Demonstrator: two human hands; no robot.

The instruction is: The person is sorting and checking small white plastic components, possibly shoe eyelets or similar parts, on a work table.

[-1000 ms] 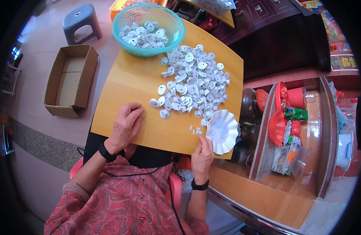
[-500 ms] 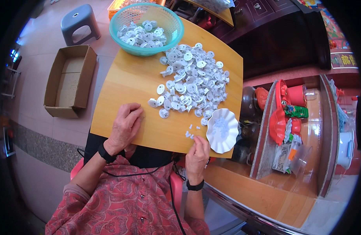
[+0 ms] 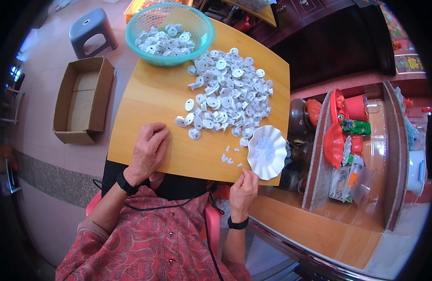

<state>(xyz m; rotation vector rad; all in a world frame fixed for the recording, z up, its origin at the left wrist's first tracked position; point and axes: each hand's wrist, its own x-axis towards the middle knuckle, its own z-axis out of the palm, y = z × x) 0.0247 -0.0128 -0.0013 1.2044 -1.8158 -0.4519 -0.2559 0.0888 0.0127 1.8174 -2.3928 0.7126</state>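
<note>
My left hand point(image 3: 148, 150) lies palm down on the yellow wooden table point(image 3: 150, 100) with its fingers curled under; whether anything is beneath them is hidden. My right hand point(image 3: 244, 187) sits at the table's near edge, fingertips together, just below a white scalloped dish point(image 3: 267, 152). A few tiny white bits point(image 3: 227, 159) lie left of the dish, close to my right fingertips. A big heap of white round plastic parts point(image 3: 225, 93) covers the table's far right half.
A teal mesh basket point(image 3: 169, 28) holding more white parts stands at the far left corner. On the floor to the left are an open cardboard box point(image 3: 80, 100) and a grey stool point(image 3: 92, 28). A wooden shelf point(image 3: 366, 140) with red items stands to the right.
My right hand has drawn back from the tiny white bits toward the table's near edge. My left hand has stayed where it was.
</note>
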